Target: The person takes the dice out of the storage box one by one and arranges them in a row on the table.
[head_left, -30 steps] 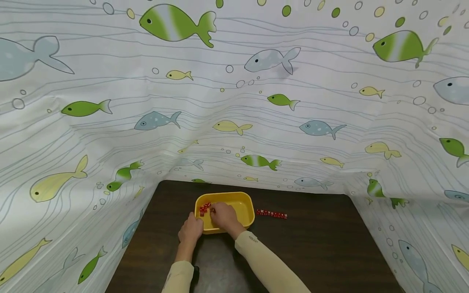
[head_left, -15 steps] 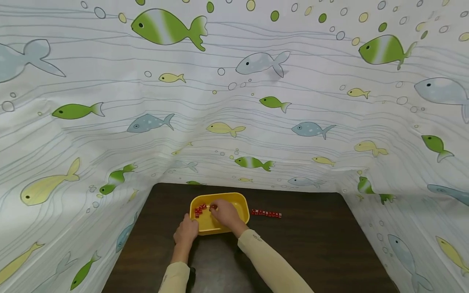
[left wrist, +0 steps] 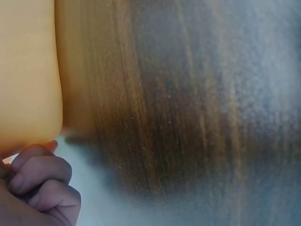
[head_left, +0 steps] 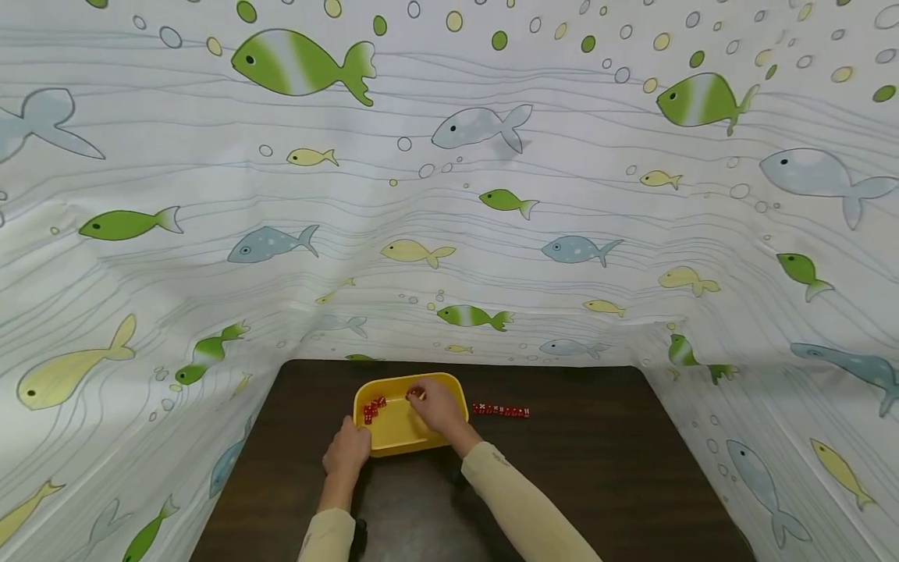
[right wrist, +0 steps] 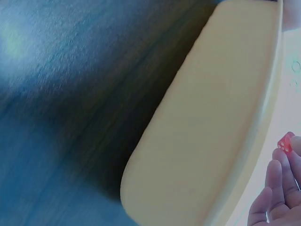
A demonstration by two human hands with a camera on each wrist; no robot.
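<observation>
Fingers (right wrist: 275,181) of the right hand (head_left: 437,407) pinch one red die (right wrist: 284,143) over one yellow tray (head_left: 397,432), the left hand (head_left: 347,447) gripping its edge! Sleeve print (head_left: 495,456) is too small to read

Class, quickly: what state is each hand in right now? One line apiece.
Left hand: closed, gripping the yellow tray at its near left corner.
Right hand: closed, pinching a red die.

No words, numerals or brands can be read. White pips (right wrist: 283,145) are seen on the red die (right wrist: 286,141) pinched by the right hand (head_left: 438,409), on the row of dice (head_left: 500,410) beside the yellow tray (head_left: 397,434) and on the loose dice (head_left: 372,410) inside it; the small mark (head_left: 498,458) on the right sleeve (head_left: 521,499) cannot be deciphered.
</observation>
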